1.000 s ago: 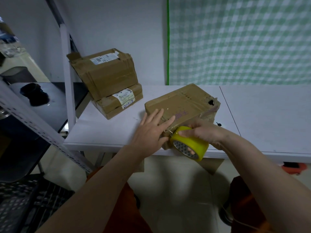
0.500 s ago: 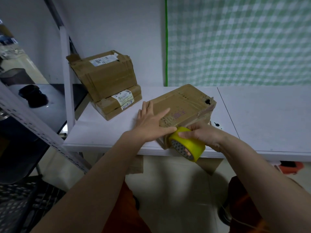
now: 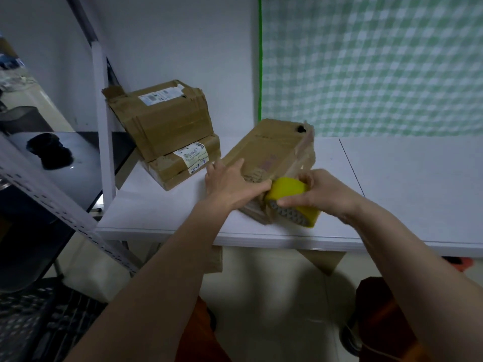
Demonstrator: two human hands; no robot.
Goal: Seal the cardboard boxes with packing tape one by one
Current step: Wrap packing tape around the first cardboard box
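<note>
White table point(image 3: 392, 178), checked cloth behind. Box point(image 3: 271, 152) now tipped up w/ far end raised, near end by table edge. Left hand point(image 3: 232, 186) has slid onto near corner, fingers flat, pressing. Right hand point(image 3: 318, 192) grips yellow tape roll point(image 3: 290, 199) against box end. Box worn, crumpled, hole at far corner.

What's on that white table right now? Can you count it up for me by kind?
Cardboard boxes: 3: one under the hands, and a stack of two, upper on lower.
Rolls of yellow packing tape: 1, held in the right hand against the near box; the left hand rests on that box.
Total: 4 things on the table.
</note>
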